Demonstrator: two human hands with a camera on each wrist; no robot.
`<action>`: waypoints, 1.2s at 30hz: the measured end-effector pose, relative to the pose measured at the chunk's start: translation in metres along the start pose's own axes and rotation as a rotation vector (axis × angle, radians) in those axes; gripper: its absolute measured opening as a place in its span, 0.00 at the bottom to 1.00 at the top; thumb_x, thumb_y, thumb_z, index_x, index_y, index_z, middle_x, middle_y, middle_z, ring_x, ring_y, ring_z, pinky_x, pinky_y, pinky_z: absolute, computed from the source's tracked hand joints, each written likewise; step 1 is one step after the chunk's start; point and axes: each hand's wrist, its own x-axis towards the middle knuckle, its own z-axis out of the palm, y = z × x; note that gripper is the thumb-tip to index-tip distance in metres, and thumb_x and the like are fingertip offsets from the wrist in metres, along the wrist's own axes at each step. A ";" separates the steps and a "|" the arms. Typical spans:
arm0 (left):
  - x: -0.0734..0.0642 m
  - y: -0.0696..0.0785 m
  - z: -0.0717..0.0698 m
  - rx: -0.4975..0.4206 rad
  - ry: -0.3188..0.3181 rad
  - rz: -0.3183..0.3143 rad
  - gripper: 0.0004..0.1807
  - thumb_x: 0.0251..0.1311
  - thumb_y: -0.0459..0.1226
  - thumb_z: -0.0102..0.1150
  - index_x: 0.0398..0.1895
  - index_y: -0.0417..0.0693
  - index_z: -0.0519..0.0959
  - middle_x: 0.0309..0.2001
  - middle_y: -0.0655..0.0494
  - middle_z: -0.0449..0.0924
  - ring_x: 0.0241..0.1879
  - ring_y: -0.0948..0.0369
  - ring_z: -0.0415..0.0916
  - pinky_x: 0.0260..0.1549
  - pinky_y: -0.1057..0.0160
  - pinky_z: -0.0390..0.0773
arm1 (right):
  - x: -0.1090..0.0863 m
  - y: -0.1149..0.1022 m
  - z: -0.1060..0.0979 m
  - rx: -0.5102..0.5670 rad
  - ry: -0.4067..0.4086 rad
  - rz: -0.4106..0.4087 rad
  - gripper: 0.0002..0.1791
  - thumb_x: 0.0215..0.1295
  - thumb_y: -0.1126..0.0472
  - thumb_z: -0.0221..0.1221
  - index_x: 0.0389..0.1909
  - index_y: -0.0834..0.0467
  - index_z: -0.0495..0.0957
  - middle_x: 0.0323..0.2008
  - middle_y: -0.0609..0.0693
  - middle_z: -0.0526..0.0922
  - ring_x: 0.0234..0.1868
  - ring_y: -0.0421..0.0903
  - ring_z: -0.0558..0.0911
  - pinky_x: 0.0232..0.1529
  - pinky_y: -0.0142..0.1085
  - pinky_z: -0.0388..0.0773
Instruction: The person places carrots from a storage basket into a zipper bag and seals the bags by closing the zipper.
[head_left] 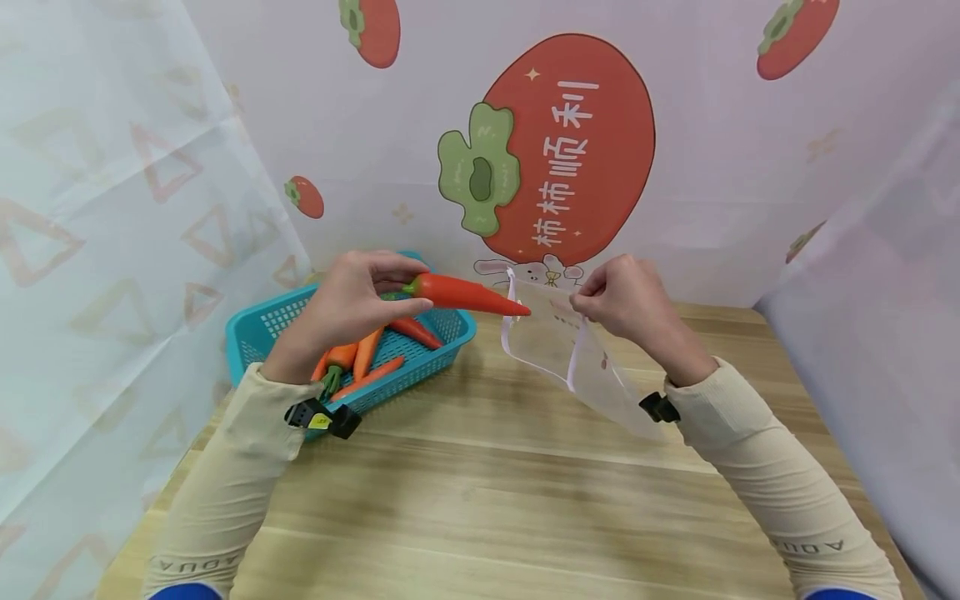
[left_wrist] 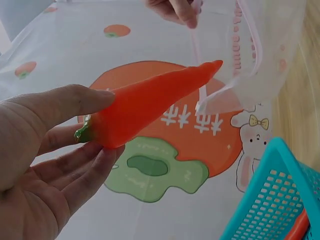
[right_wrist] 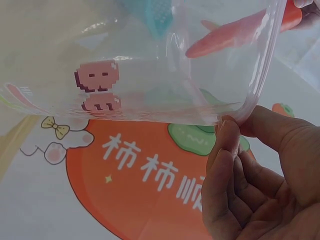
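My left hand (head_left: 360, 296) pinches a red chili pepper (head_left: 468, 295) near its green stem end, thumb on one side and fingers on the other. The pepper lies nearly level, its tip pointing right at the mouth of a clear zip bag (head_left: 551, 333). My right hand (head_left: 626, 300) pinches the bag's pinkish rim (right_wrist: 257, 85) between thumb and index finger, and the mouth gapes toward the pepper. Seen from the right wrist, the pepper's tip (right_wrist: 200, 49) shows through the clear plastic. Pink printed figures (right_wrist: 97, 76) mark the bag.
Behind and below my left hand stands a turquoise basket (head_left: 442, 354) with several carrots (head_left: 367, 379) and another red pepper (head_left: 416, 332) inside. Everything is over a wooden table (head_left: 450, 500). A white cloth backdrop (head_left: 697, 208) with persimmon prints closes off the back and sides.
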 end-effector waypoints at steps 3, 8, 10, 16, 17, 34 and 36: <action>0.005 0.003 0.006 -0.005 -0.011 0.027 0.23 0.61 0.36 0.77 0.59 0.40 0.85 0.55 0.45 0.86 0.53 0.51 0.88 0.57 0.53 0.86 | 0.001 -0.001 -0.001 0.004 0.001 0.002 0.09 0.65 0.62 0.67 0.30 0.62 0.92 0.25 0.55 0.90 0.21 0.45 0.81 0.19 0.34 0.71; 0.012 0.006 0.015 -0.011 -0.030 0.045 0.24 0.61 0.36 0.77 0.60 0.39 0.85 0.56 0.45 0.86 0.52 0.51 0.88 0.56 0.51 0.87 | 0.001 -0.002 -0.002 0.008 -0.004 0.003 0.09 0.65 0.62 0.67 0.30 0.63 0.92 0.26 0.56 0.90 0.22 0.45 0.81 0.19 0.34 0.71; 0.013 0.007 0.018 -0.010 -0.040 0.043 0.25 0.61 0.36 0.77 0.61 0.39 0.85 0.56 0.45 0.86 0.52 0.51 0.88 0.56 0.51 0.87 | 0.001 -0.003 -0.002 0.006 -0.007 0.005 0.09 0.65 0.62 0.67 0.30 0.63 0.92 0.26 0.56 0.91 0.22 0.46 0.81 0.19 0.34 0.71; 0.018 0.010 0.031 -0.008 -0.069 0.029 0.25 0.61 0.37 0.77 0.61 0.40 0.84 0.55 0.46 0.87 0.52 0.52 0.89 0.56 0.52 0.87 | 0.000 -0.004 0.000 0.009 -0.015 0.015 0.09 0.66 0.62 0.67 0.31 0.63 0.92 0.28 0.57 0.91 0.22 0.47 0.80 0.19 0.34 0.71; 0.019 0.011 0.033 -0.002 -0.075 0.028 0.24 0.61 0.37 0.77 0.60 0.40 0.85 0.55 0.46 0.87 0.52 0.52 0.89 0.56 0.52 0.87 | 0.000 -0.004 0.000 0.010 -0.015 0.016 0.09 0.66 0.62 0.67 0.32 0.63 0.92 0.28 0.57 0.91 0.22 0.47 0.80 0.19 0.34 0.71; 0.022 0.010 0.071 0.062 -0.129 0.022 0.25 0.62 0.37 0.77 0.62 0.39 0.84 0.56 0.44 0.87 0.53 0.52 0.89 0.53 0.54 0.88 | 0.001 -0.006 0.000 0.012 -0.001 -0.008 0.09 0.66 0.62 0.66 0.32 0.63 0.92 0.28 0.57 0.91 0.22 0.46 0.79 0.19 0.33 0.69; 0.023 0.009 0.074 0.071 -0.134 0.023 0.25 0.62 0.37 0.76 0.61 0.39 0.84 0.56 0.44 0.87 0.52 0.52 0.89 0.53 0.54 0.88 | 0.001 -0.007 -0.001 0.009 0.003 -0.011 0.09 0.65 0.62 0.66 0.31 0.62 0.92 0.28 0.57 0.91 0.21 0.46 0.79 0.19 0.34 0.69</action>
